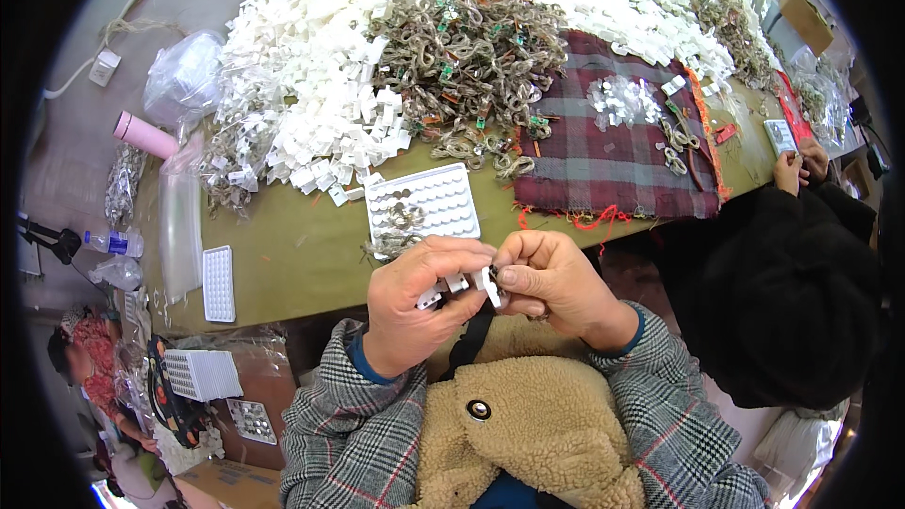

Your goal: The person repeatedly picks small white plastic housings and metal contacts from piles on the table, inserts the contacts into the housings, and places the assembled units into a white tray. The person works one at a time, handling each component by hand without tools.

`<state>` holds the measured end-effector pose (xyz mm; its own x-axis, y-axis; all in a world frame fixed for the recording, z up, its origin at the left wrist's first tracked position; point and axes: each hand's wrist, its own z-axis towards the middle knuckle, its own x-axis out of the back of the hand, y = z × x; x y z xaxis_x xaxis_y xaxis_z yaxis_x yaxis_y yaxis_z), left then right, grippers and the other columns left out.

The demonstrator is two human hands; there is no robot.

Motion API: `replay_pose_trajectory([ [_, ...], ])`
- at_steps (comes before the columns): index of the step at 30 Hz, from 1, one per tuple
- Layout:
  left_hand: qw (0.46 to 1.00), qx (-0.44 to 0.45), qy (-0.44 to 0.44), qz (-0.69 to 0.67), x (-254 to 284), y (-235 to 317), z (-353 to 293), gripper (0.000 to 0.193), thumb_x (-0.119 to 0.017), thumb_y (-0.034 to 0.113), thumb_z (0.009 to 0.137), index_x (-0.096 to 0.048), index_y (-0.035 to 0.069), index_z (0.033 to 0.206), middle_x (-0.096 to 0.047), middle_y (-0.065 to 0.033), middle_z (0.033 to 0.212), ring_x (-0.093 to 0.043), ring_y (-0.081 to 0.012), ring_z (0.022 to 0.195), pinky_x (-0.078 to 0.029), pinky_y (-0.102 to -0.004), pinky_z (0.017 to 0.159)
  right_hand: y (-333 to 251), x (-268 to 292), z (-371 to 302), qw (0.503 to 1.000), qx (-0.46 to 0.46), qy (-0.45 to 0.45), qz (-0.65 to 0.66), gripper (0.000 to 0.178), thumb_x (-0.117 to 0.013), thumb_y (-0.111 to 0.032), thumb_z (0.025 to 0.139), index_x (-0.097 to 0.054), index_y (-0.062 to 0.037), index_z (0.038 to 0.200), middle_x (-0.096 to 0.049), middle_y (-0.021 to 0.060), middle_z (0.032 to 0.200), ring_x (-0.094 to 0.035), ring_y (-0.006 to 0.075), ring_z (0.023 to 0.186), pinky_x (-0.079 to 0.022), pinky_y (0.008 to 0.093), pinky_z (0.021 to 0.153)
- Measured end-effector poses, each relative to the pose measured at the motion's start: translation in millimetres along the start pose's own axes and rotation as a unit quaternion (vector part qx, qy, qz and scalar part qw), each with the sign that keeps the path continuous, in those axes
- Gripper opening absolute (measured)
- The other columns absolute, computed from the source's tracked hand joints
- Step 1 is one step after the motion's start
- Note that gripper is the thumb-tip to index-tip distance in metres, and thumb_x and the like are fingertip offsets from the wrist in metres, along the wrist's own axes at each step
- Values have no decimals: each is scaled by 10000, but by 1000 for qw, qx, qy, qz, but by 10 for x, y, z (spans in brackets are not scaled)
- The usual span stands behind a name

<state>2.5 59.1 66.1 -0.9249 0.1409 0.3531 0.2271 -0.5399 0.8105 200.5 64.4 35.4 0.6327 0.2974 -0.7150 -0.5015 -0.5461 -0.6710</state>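
Observation:
My left hand (410, 297) is curled around a few small white plastic housings (454, 284) with dark spots on them. One white housing (491, 288) stands out at its fingertips, between both hands. My right hand (566, 281) pinches at this piece's edge with thumb and forefinger, where something small and dark shows; I cannot make out what it is. Just beyond my hands lies a white moulded tray (448, 196) with rows of round pockets. A bundle of thin cable (401, 221) and a few dark round parts rest on it.
A large heap of white housings (320, 66) covers the table's far side. Coiled cables with green boards (462, 57) are piled before it. On the right lies a plaid cloth (603, 174) with clear pieces. A co-worker's hands (801, 165) hold a small object. A pink bottle (146, 135) lies left.

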Motion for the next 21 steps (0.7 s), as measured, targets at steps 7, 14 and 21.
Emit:
replay_pose_trajectory([
  [7, 999, 12, -37, 1, 28, -9, -57, 274, -747, -56, 704, -695, 11, 965, -730, -128, 937, -714, -219, 849, -565, -301, 750, -60, 117, -29, 993, -93, -63, 31, 146, -651, -129, 966, -586, 2, 965, -644, 94, 751, -415, 47, 470, -322, 187, 456],
  [14, 995, 62, -6, -73, -42, -8, -206, 244, -791, -33, 750, -669, -3, 959, -694, -204, 1140, -678, -241, 1030, -538, -320, 858, 70, 101, -36, 991, -52, -84, 89, 186, -585, -211, 1014, -560, -34, 962, -597, 32, 742, -377, 41, 456, -341, 219, 497],
  [21, 1000, 7, 7, -29, -78, 74, -300, 273, -820, -33, 732, -674, 2, 959, -693, -210, 1140, -688, -253, 1037, -549, -334, 862, 263, -53, -62, 978, -62, -95, 172, 220, -590, -253, 1010, -574, -34, 1002, -580, 1, 712, -372, 25, 448, -326, 208, 499],
])
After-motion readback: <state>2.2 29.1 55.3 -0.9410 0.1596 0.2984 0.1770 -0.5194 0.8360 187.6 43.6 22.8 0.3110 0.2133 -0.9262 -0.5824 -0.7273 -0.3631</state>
